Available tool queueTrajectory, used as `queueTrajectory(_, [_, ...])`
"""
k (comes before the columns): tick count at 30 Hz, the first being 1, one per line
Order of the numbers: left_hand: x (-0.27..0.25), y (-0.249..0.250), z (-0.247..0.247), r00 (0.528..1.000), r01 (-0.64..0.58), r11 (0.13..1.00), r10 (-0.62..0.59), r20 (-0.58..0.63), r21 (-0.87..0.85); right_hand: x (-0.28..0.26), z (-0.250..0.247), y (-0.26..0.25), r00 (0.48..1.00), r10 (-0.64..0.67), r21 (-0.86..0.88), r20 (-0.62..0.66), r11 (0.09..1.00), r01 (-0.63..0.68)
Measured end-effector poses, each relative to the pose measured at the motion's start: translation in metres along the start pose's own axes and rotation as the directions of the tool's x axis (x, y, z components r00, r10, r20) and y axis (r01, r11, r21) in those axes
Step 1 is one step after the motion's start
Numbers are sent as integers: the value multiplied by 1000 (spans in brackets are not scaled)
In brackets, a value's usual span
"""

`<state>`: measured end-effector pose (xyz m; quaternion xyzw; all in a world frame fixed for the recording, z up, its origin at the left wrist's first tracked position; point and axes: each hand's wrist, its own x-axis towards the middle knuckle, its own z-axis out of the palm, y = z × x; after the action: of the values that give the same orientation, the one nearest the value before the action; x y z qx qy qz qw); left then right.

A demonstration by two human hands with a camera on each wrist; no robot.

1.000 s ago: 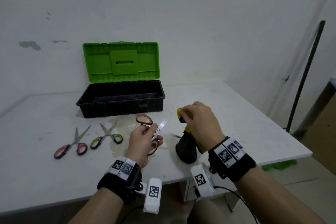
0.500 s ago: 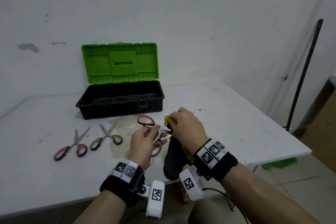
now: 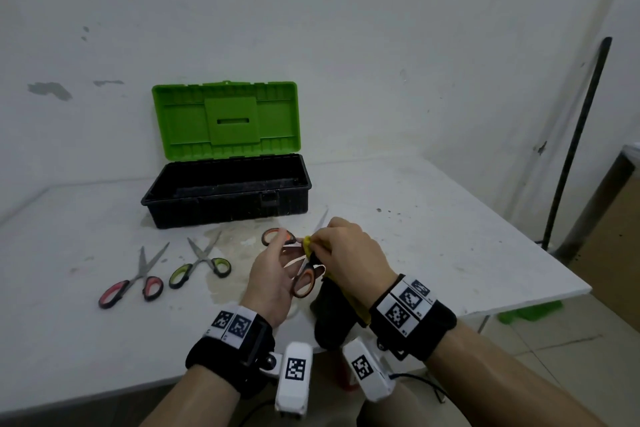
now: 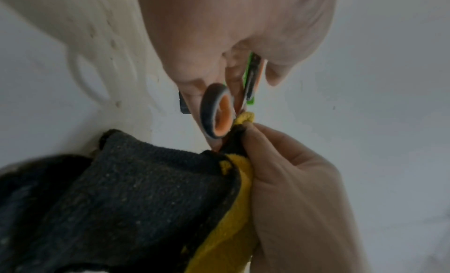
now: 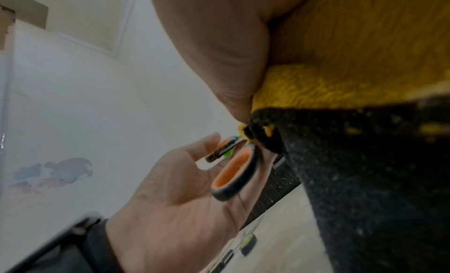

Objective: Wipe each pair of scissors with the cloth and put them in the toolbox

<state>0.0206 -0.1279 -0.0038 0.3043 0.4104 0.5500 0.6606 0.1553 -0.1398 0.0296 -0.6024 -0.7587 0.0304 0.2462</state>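
Note:
My left hand holds the orange-handled scissors by their handles above the table's front. One blade tip sticks out past my right hand. That hand pinches the yellow and black cloth around the blades near the pivot, and the cloth hangs down below it. In the left wrist view the orange handle loop sits just above the cloth. The right wrist view shows the same handle loop against my left palm, with the cloth beside it. The open toolbox stands behind.
Red-handled scissors and green-handled scissors lie on the white table left of my hands. The toolbox's green lid leans against the wall. The table's right edge drops off near a dark pole.
My right hand has carried the cloth leftward from beside the scissors onto their blades. The left hand has kept its hold on the handles and turned the scissors slightly.

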Motion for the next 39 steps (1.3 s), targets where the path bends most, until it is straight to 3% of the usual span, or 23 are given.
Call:
queueTrajectory(6, [-1,-1,-2,998,17,1000,-18,55,16,5,-7,14,991,106,-30,-82,994,-109])
queueTrajectory(14, [-1,-4,6,989,72,995,-62,132,-75,-6,-4,-10,1000,-21,0,20,1000,21])
queueTrajectory(21, [-1,-6,7,989,34,996,-23,143,-76,0,-5,-9,997,46,-79,-70,996,-51])
queueTrajectory(27, [-5,-2,8,982,38,994,-19,189,-100,-8,-1,-16,999,-24,-49,-38,999,22])
queueTrajectory(31, [-7,-4,7,985,36,992,-15,170,-118,-6,-4,-12,998,24,-61,-59,998,-28])
queueTrajectory(39, [-5,-9,11,989,-6,1000,7,145,-7,-8,4,-17,998,3,-70,-62,997,-8])
